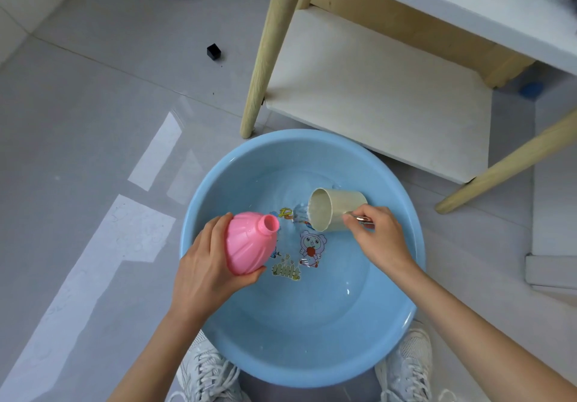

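Water lies shallow in the blue basin [312, 333], which stands on the tiled floor [78, 120] between the person's white shoes [206, 370]. Both of the things being handled are held above the basin's middle, nearer its far edge than its near one.

The left hand [203, 264] is wrapped round the belly of the pink bottle [249, 244], thumb underneath and fingers behind. The bottle is tipped so that its open neck points up and to the right. The right hand [381, 236] pinches the shiny handle [362, 219] of the beige cup [338, 211], which lies almost on its side with its mouth towards the bottle. A thin trickle seems to fall from its lip into the basin.

The bottle looks like thin moulded plastic, so it is probably light and would give a little under a squeeze. Its ribs should help a wet palm (the smooth neck would be the slippery part). The broad belly is the sensible place to hold it, as it is held now. The cup looks stiff and light, and it should get heavier as it fills. Its handle gives the best control over the tilt, though a two-finger pinch may let it swing.

Cartoon stickers [312, 244] show through the water on the basin's bottom.
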{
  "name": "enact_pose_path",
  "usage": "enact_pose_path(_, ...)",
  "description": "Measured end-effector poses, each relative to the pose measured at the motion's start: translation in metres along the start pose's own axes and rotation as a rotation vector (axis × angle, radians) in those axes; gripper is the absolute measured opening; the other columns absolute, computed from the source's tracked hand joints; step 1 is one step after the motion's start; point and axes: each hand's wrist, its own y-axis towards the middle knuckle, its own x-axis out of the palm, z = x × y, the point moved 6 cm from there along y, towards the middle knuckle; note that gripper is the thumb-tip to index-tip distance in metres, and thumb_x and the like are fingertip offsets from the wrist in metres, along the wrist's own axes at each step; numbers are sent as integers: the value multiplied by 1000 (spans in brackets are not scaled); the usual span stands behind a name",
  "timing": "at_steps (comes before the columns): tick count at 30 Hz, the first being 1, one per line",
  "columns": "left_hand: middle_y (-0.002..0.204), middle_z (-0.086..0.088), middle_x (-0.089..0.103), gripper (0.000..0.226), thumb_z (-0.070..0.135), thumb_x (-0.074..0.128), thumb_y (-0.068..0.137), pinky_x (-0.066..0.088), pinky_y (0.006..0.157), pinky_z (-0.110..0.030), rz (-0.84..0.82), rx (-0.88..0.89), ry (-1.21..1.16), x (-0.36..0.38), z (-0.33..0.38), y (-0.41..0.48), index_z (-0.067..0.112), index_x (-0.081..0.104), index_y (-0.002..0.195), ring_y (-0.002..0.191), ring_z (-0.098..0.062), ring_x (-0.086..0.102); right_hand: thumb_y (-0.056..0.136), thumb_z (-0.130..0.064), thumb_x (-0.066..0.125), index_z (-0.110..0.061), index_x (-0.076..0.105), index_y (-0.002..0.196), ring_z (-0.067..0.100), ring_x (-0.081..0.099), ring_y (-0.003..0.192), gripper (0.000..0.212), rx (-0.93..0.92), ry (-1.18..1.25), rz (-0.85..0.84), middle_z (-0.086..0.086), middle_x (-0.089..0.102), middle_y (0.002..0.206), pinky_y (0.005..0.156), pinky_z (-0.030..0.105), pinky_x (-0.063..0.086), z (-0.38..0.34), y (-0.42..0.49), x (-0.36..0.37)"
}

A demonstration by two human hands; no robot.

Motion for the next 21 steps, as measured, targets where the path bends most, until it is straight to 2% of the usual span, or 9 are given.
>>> enact_pose_path(2, 118, -9, 59, 105, 46, 92, 40, 54, 70, -37, 3, -1, -3, 0, 0, 0, 9, 44, 126, 96, -31, 63, 89, -28, 65, -24, 60, 70, 3, 55, 73, 20, 23, 66, -18, -2, 58, 81, 71, 18, 37, 0, -4, -8)
enact_pose_path(4, 118, -9, 59, 105, 46, 91, 40, 54, 70, -37, 6, -1, -8, 0, 0, 0, 9, 43, 126, 96, -31, 63, 89, -29, 65, -14, 64, 73, 7, 51, 64, 23, 74, 204, -66, -2, 56, 67, 67, 23, 40, 1, -9, -15)
enact_pose_path(6, 118, -9, 59, 105, 46, 91, 41, 54, 70, -37, 9, -2, -12, -1, 0, 0, 10, 43, 127, 96, -31, 63, 90, -27, 64, -10, 67, 75, 28, 57, 80, 23, 111, 336, -90, 10, 60, 74, 84, 36, 47, 0, -14, -21)
enact_pose_path(7, 118, -8, 58, 105, 46, 91, 41, 54, 70, -37, 10, -3, -14, -1, 0, -1, 11, 42, 127, 96, -31, 63, 90, -25, 64, -12, 68, 72, 32, 59, 87, 23, 117, 389, -94, 9, 62, 76, 91, 41, 47, -2, -17, -25)
enact_pose_path(8, 118, -8, 58, 104, 47, 91, 41, 54, 69, -37, 9, -4, -16, -1, 0, -1, 12, 42, 127, 96, -31, 63, 89, -23, 64, -16, 69, 68, 30, 60, 87, 24, 116, 440, -101, 4, 63, 74, 94, 42, 47, -4, -20, -28)
enact_pose_path(10, 119, -8, 58, 104, 47, 91, 42, 54, 69, -38, 8, -5, -19, 0, 0, 0, 13, 41, 127, 96, -31, 63, 79, -35, 73, -20, 71, 63, 15, 62, 82, 22, 107, 560, -145, -5, 65, 69, 89, 34, 50, -13, -27, -32)
enact_pose_path(12, 119, -8, 58, 104, 48, 91, 42, 55, 69, -38, 6, -7, -27, 0, -1, 0, 13, 41, 127, 97, -31, 63, 52, -59, 82, -21, 72, 64, 11, 64, 83, 41, 83, 650, -187, -4, 66, 72, 85, 25, 52, -20, -34, -36)
enact_pose_path(13, 119, -8, 58, 104, 48, 91, 42, 55, 70, -38, 6, -8, -29, 0, -1, 0, 12, 42, 127, 97, -31, 63, 44, -65, 83, -20, 72, 65, 12, 64, 84, 51, 74, 701, -200, -1, 66, 73, 84, 23, 53, -24, -37, -38)
enact_pose_path(21, 118, -8, 58, 103, 47, 91, 42, 54, 68, -38, 24, -4, -54, -2, -1, -2, 12, 41, 125, 94, -31, 63, 48, -59, 86, -16, 71, 69, 22, 62, 90, 50, 4, 868, -243, 6, 64, 77, 90, 28, 52, -50, -60, -44)
